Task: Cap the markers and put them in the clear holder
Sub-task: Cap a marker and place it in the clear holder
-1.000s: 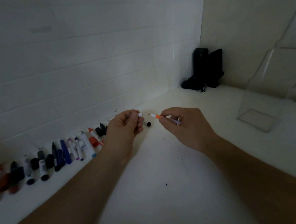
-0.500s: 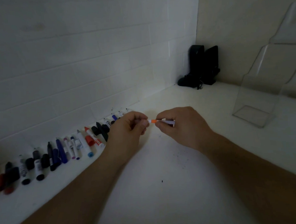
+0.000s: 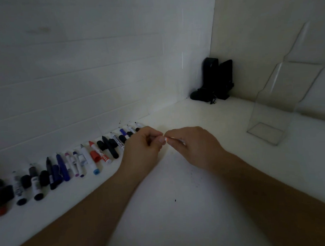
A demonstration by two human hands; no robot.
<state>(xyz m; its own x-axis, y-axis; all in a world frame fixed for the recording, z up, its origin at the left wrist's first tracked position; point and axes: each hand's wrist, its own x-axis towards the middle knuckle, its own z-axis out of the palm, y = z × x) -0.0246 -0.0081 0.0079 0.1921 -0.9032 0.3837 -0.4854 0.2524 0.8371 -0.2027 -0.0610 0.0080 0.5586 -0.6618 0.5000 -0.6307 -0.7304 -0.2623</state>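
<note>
My two hands meet above the middle of the white table. My right hand [image 3: 193, 146] pinches a thin orange-tipped marker [image 3: 166, 139], of which only a sliver of orange shows between the fingers. My left hand [image 3: 143, 146] pinches its white cap, hidden inside the curled fingers, right against the marker's tip. The clear holder [image 3: 279, 104], a stepped acrylic stand, is upright at the right with nothing in it. A long row of uncapped markers and loose caps [image 3: 71, 162] lies along the wall at the left.
A black device [image 3: 214, 80] stands in the far corner where the two white walls meet. Small dark specks dot the table [image 3: 179, 214] in front of my arms.
My hands have come together: the gap between cap and orange tip has closed, and the tip is now almost fully covered. The view has shifted slightly.
</note>
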